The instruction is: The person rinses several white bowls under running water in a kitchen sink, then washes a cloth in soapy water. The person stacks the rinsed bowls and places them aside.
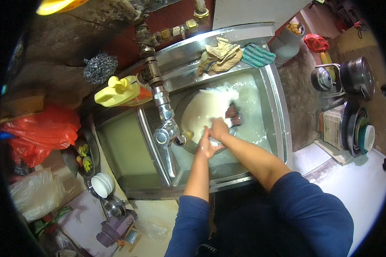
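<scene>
Both my hands meet low over the right basin of a stainless steel sink [286,135]. My left hand [209,146] has its thumb spread and its palm turned towards my right hand. My right hand [219,129] bends over it, its fingers partly hidden; whether either grips anything is unclear. Something pale and wet shows between them. Under them lies a round pan or bowl [187,146] with cloudy white liquid [205,106], in milky water. A dark reddish-brown object [233,115], blurred, sits just beyond my right hand.
A chrome tap [163,136] reaches over the basin from the left. Cloudy water stands in the left basin [128,144]. On the far rim lie a tan cloth [220,56] and a green scouring pad [258,55]. A yellow jug [117,91], steel wool [100,68] and white bowls [102,185] are leftward.
</scene>
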`<state>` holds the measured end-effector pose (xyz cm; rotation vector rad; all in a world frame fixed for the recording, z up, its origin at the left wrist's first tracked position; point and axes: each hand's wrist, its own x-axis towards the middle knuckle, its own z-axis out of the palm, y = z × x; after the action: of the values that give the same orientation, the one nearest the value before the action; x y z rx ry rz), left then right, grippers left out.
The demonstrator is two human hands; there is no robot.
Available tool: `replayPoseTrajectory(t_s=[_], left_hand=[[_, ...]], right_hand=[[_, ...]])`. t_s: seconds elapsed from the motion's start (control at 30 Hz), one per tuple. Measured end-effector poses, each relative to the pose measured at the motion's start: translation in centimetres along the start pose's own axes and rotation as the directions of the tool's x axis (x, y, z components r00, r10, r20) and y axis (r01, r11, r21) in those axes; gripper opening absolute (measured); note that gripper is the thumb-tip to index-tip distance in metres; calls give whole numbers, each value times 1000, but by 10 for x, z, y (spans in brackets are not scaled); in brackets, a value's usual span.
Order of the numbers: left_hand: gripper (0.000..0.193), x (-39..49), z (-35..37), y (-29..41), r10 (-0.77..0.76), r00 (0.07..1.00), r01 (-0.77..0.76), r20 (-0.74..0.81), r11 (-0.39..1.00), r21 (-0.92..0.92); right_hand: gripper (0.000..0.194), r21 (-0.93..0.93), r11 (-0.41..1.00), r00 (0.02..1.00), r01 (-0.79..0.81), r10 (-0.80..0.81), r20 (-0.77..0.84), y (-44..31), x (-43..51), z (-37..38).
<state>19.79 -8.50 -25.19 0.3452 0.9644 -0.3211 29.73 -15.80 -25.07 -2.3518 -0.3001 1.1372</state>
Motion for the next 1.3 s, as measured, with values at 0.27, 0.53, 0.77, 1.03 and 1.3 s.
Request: replayPoseTrajectory(t_s=[0.27,0.53,0.77,1.03,1.3], left_hand=[[57,3,-11,8,425,902,-430,-78,901,-57],[51,-14,-15,16,41,978,-46,-203,999,-21],[38,19,-64,5,262,936,-190,235,938,-289],[45,-28,-19,13,39,970,-51,-239,998,-46],[31,-17,-44,5,379,875,-465,-301,830,-308]], right_hand=[[24,237,918,944,319,-285,-165,-27,-44,-20],[31,422,906,994,21,26,-106,1,-3,18],[22,309,936,972,168,-106,-208,-36,-44,11],[35,363,931,999,-39,35,19,-26,-17,25],[32,203,971,926,126,-42,-375,-35,-13,23]])
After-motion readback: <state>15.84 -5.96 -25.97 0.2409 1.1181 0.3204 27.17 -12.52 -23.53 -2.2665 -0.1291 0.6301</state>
